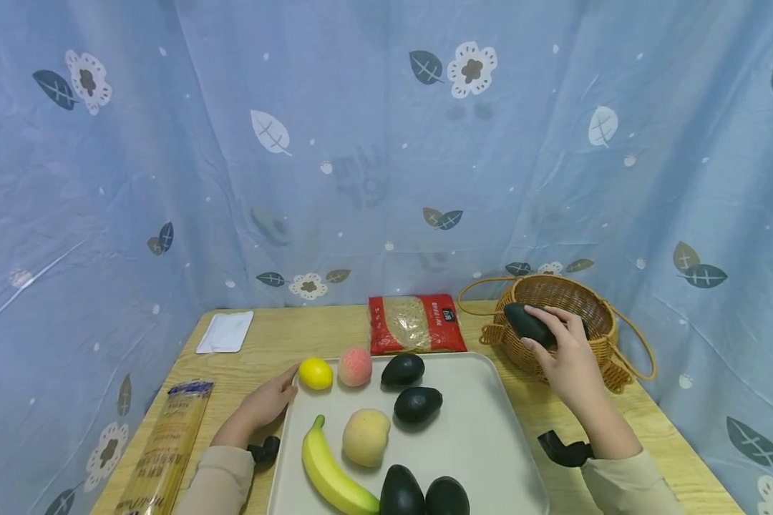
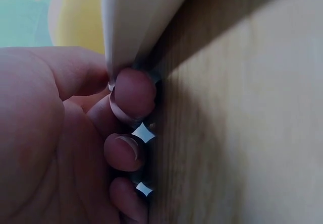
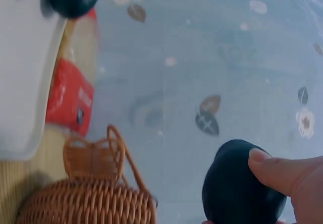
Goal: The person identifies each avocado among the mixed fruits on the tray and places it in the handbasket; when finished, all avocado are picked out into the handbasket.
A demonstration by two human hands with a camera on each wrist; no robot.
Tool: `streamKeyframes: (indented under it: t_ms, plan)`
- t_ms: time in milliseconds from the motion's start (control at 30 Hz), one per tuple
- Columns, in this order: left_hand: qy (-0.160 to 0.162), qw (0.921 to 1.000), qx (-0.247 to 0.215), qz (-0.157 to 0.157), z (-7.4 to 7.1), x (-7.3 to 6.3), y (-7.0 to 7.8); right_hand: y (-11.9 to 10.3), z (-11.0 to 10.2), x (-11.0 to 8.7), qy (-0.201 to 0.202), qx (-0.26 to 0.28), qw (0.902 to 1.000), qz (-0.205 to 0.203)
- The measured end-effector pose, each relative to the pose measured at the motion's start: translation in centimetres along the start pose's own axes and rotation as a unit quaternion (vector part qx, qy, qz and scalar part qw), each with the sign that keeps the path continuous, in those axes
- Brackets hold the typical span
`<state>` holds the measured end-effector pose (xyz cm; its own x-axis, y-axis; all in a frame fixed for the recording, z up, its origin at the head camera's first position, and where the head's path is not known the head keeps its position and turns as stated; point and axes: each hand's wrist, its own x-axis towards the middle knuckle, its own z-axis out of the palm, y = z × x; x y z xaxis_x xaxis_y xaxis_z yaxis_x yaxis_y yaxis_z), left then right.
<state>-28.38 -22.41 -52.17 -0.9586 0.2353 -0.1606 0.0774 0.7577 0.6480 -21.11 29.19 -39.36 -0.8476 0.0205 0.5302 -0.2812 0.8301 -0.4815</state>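
Over the wicker basket (image 1: 557, 286) at the right, my right hand (image 1: 570, 365) holds a dark green avocado (image 1: 528, 325), its thumb pressed on the side in the right wrist view. A bit of something dark shows beyond the fingers; I cannot tell what. At the left edge of the beige tray (image 1: 489, 429), my left hand (image 1: 267, 400) pinches the rim, thumb above and fingertips curled beneath in the left wrist view. On the tray lie a lemon (image 1: 315, 374), a pink peach (image 1: 355, 367), a yellowish round fruit (image 1: 366, 437), a banana (image 1: 331, 472) and several avocados (image 1: 419, 405).
A red bag of grain-like food (image 1: 415, 325) lies behind the tray. To the left are a long yellow packet (image 1: 167, 450) and a small white square dish (image 1: 225, 332). Blue patterned curtains (image 1: 361, 179) hang around the wooden table (image 1: 296, 332).
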Motion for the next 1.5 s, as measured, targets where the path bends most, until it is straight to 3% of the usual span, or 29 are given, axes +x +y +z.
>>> streamKeyframes:
  t_ms: [333, 767, 1000, 1167, 1333, 1500]
  plan:
    - [-0.008, 1.0, 0.001, -0.004, 0.7, -0.4, -0.1, 3.7, -0.8, 1.0, -0.021, -0.014, 0.9941, 0.106]
    - [-0.003, 0.9999, -0.008, -0.01, 0.4, -0.5, -0.4, 7.2, -0.5, 3.9, -0.051, -0.034, 0.9866, 0.151]
    - [-0.002, 0.9999, -0.012, -0.011, 0.4, -0.6, 0.1, 8.5, 0.0, 4.7, -0.061, -0.066, 0.9826, 0.163]
    - [-0.006, 0.9997, -0.012, -0.02, 0.6, -0.3, 0.4, 9.0, 0.1, 4.5, -0.044, -0.091, 0.9821, 0.159]
    - [-0.003, 0.9998, -0.003, -0.019, 0.4, -0.1, 0.5, 8.3, -0.1, 4.6, -0.028, -0.082, 0.9845, 0.152]
    - [0.001, 0.9999, 0.005, -0.011, 0.0, 0.0, 0.1, 6.2, 0.0, 4.4, -0.019, -0.041, 0.9909, 0.127]
